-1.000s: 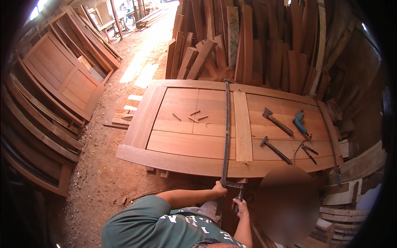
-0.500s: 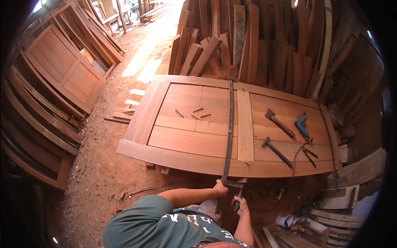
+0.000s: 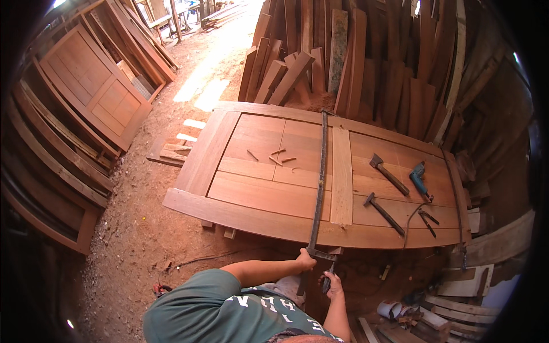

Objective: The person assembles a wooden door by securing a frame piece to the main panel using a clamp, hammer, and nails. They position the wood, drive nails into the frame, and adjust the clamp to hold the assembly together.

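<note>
A wooden panel door (image 3: 251,220) lies flat on supports in front of me. Across its middle runs a long metal bar clamp (image 3: 321,177). My left hand (image 3: 306,260) is closed around the clamp's near end, just off the door's edge. Beside it, my right hand (image 3: 331,284) grips the clamp's dark screw handle (image 3: 326,284). On the door's right half rest a hatchet (image 3: 390,175), a hammer (image 3: 384,215), a blue power drill (image 3: 418,180) with its cord, and pliers (image 3: 428,222). Several small wooden pegs (image 3: 276,157) are scattered on the left half.
A second bar clamp (image 3: 454,197) crosses the door's right end. Boards (image 3: 377,68) lean upright behind it. Door frames and a panelled door (image 3: 94,86) lean at the left. Offcuts and a white bucket (image 3: 389,309) sit at lower right. A cord (image 3: 211,258) trails over the dirt floor.
The view has shifted slightly, so the surroundings sit a little differently. Both hands keep their grip on the clamp, and the tools and pegs lie as before.
</note>
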The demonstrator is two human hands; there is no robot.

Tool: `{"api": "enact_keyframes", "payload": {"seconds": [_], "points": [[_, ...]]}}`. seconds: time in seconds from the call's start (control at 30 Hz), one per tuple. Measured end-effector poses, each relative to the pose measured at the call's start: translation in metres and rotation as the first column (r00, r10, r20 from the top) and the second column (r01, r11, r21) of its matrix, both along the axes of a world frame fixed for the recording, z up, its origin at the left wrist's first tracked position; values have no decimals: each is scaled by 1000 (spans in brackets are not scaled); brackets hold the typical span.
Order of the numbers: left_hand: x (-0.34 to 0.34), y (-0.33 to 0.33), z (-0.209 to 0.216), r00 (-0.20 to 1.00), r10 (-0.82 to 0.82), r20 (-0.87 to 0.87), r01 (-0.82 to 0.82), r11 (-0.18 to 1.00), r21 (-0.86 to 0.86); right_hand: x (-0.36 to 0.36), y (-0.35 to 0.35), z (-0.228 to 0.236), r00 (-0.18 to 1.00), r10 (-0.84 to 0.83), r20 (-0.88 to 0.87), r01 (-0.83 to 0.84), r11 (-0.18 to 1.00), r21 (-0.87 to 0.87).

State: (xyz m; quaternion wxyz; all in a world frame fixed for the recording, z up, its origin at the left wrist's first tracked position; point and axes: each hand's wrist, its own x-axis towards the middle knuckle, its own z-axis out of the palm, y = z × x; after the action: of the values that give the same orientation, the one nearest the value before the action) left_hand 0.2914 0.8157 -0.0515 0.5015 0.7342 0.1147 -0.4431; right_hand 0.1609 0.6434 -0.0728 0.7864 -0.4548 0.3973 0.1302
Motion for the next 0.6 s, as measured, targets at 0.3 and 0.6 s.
{"api": "enact_keyframes", "payload": {"seconds": [0.3, 0.6], "points": [[1, 1, 12, 999, -24, -24, 23, 1000, -15, 4, 21, -3, 967, 105, -231, -223, 783, -581], [2, -6, -3, 1000, -22, -18, 22, 999, -28, -3, -33, 22, 967, 254, -31, -255, 953, -164]]}}
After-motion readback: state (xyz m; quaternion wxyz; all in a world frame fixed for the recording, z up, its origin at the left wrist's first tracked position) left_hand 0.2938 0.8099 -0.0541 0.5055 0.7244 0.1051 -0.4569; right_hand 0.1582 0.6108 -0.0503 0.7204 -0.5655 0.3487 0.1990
